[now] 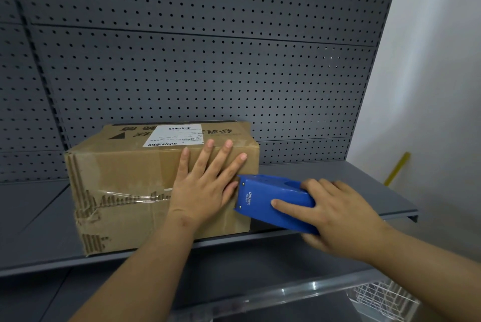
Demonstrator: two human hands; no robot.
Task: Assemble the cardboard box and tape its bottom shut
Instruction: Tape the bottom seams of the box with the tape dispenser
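Note:
A worn brown cardboard box (122,178) stands on a grey metal shelf (39,222), its flapped face turned toward me. A strip of clear tape (130,198) runs along the seam across that face. My left hand (205,186) presses flat on the face with fingers spread. My right hand (335,217) grips a blue tape dispenser (270,202), whose front end touches the box's right edge beside my left thumb. A white shipping label (174,135) lies on the box's top.
A grey pegboard wall (208,48) backs the shelf. A white wall (429,74) is at the right with a yellow strip (397,168) leaning on it. A white wire basket (382,298) sits at the lower right below the shelf.

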